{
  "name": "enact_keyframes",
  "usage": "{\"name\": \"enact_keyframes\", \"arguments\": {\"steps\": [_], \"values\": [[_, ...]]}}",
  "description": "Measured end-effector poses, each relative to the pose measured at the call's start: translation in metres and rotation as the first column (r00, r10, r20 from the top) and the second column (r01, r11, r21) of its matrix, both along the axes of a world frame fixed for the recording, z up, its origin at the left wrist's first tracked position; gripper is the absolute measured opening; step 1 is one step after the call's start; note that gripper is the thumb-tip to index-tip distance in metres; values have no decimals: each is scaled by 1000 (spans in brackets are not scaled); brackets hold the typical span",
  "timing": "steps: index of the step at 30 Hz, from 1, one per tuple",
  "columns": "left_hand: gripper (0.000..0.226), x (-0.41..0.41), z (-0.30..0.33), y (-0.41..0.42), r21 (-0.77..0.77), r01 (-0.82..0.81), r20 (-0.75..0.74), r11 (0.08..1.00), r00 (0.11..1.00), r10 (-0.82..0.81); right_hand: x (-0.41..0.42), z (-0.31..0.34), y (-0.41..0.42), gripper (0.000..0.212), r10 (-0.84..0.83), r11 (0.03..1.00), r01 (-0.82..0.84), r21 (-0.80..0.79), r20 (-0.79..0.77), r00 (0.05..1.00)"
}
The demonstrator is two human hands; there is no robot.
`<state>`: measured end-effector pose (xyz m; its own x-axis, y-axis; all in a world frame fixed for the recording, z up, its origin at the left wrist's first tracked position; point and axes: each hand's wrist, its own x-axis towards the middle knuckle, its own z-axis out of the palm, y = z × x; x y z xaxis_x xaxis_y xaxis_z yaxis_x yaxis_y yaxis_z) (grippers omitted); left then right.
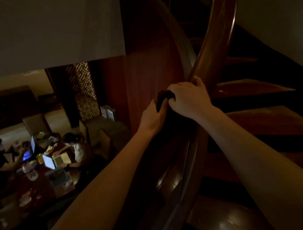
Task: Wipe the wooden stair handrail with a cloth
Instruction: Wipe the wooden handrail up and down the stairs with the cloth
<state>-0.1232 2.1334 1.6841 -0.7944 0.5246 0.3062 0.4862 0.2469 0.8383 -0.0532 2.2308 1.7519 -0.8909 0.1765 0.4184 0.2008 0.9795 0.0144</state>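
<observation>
A glossy dark wooden handrail (215,36) curves up from the bottom centre to the top right. A dark cloth (164,100) is bunched on the rail where my two hands meet. My right hand (189,97) lies over the top of the rail with its fingers curled on the cloth. Just below and to the left, my left hand (152,117) grips the cloth against the rail's left side. The light is dim and most of the cloth is hidden by my fingers.
Wooden stair treads (268,123) climb on the right of the rail. A wood panel wall (144,78) stands behind the hands. Far below at the left, two people sit at a cluttered table (42,170) with lit laptops.
</observation>
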Motion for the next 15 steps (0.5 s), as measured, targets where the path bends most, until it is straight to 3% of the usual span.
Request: {"name": "enact_keyframes", "arguments": {"steps": [5, 9, 12, 15], "values": [[45, 17, -41, -68, -41, 10, 233, 999, 973, 0, 0, -19, -56, 33, 92, 996, -91, -19, 298, 950], [45, 47, -98, -161, -193, -71, 435, 979, 888, 150, 4, -75, -137, 45, 219, 972, -229, -56, 577, 787], [51, 66, -131, -217, -318, -128, 541, 939, 789, 290, 12, -106, -196, 47, 283, 945, -319, -73, 674, 682], [67, 71, -135, -227, -348, -157, 579, 924, 739, 344, 11, -102, -211, 43, 286, 941, -328, -84, 717, 636]]}}
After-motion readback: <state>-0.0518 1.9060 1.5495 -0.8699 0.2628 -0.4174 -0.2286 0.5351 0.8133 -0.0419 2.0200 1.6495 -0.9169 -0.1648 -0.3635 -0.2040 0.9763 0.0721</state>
